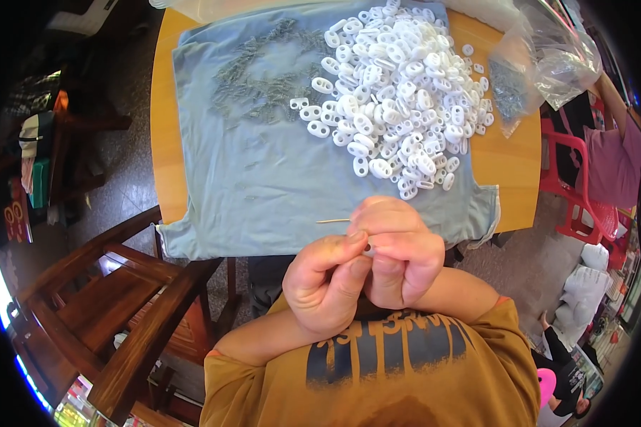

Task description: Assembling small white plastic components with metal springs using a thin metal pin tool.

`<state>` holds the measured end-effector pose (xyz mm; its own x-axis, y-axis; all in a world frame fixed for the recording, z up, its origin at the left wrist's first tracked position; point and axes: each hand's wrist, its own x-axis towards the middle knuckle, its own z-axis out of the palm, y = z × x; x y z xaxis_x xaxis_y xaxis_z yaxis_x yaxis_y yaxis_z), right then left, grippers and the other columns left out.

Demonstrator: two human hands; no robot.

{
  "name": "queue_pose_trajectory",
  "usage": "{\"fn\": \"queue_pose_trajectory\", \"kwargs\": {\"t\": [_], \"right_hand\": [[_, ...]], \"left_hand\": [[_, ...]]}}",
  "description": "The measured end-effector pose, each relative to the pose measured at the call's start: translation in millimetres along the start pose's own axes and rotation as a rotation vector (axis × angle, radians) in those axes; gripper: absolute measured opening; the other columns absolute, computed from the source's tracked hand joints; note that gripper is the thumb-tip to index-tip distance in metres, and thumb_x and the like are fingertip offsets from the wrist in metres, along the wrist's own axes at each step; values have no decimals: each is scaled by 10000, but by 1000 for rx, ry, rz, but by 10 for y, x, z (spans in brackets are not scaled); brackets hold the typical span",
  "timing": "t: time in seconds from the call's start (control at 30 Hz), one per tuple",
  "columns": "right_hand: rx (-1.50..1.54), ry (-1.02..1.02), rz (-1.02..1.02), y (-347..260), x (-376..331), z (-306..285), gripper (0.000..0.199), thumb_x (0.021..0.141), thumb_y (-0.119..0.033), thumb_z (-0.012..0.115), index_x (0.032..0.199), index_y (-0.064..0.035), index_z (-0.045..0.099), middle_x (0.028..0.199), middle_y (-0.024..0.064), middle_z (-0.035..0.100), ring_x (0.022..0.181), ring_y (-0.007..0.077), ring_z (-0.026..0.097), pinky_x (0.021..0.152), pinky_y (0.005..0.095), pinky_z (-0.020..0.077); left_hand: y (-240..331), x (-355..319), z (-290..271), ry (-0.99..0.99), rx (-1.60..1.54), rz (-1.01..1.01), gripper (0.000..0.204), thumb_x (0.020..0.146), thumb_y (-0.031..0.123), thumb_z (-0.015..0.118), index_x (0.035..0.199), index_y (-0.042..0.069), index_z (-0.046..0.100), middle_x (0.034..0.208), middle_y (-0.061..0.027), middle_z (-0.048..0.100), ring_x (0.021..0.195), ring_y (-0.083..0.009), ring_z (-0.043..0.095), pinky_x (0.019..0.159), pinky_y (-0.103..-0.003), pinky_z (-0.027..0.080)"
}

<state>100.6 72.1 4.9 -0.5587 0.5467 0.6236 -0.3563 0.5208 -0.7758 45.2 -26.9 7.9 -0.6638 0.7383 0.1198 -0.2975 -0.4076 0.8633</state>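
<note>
My hands meet in front of my chest, just off the table's near edge. My left hand [325, 285] is closed, its thumb and forefinger pinching a small white piece [369, 252] with a dark hole; fingers cover most of it. Against its other side press the fingertips of my right hand [404, 249], also closed. From the right hand's curled fingers a thin brownish stick [332, 220] sticks out leftward. Beyond the hands lies a big heap of white oval two-hole cord locks [399, 92]. Left of the heap, small metal springs [263, 67] are scattered on a blue-grey cloth [263, 178].
The cloth covers most of a wooden table [506, 156]. A clear plastic bag of springs [509, 85] lies at the right edge. Wooden chairs [135, 299] stand on the left, a red plastic chair [577, 178] on the right. A person in a purple top [616, 164] is at the right.
</note>
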Motion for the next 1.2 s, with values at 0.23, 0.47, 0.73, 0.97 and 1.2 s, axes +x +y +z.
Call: {"fn": "queue_pose_trajectory", "kwargs": {"t": [0.23, 0.47, 0.73, 0.97, 1.2], "right_hand": [[47, -9, -18, 85, -37, -13, 179, 949, -181, 430, 1046, -40, 381, 920, 163, 530, 703, 235, 534, 644, 406, 482], [-20, -39, 11, 62, -59, -55, 256, 951, -217, 434, 1114, -26, 381, 947, 164, 516, 791, 248, 534, 679, 399, 479], [-61, -12, 79, -51, -43, -179, 358, 825, -129, 602, 1127, 8, 468, 1066, 204, 575, 886, 331, 576, 779, 384, 463], [-56, -17, 88, -133, 7, -280, 282, 722, 16, 657, 986, -25, 566, 907, 125, 622, 794, 286, 607, 693, 353, 484], [-75, 1, -34, -158, 8, -300, 212, 763, -16, 643, 961, -21, 569, 877, 108, 613, 749, 283, 601, 634, 358, 478]], "left_hand": [[7, 53, -29, -46, -61, -36, 298, 869, -32, 546, 1161, -10, 494, 1073, -103, 587, 945, -126, 566, 827, -256, 457], [119, 170, -32, -18, -113, -212, 285, 872, -35, 538, 1151, 1, 492, 1058, -100, 587, 965, -133, 559, 850, -266, 450], [322, 675, 6, 91, 29, -235, 202, 872, 9, 517, 1074, 2, 505, 903, -114, 597, 713, -162, 582, 676, -281, 478], [558, 1743, 243, 79, 181, 120, 187, 868, 13, 513, 1054, -6, 519, 853, -69, 574, 650, -102, 508, 605, -228, 435], [537, 2519, 106, 74, 283, 61, 383, 888, 132, 556, 1234, 9, 450, 1061, -53, 583, 810, -100, 560, 725, -229, 427]]}}
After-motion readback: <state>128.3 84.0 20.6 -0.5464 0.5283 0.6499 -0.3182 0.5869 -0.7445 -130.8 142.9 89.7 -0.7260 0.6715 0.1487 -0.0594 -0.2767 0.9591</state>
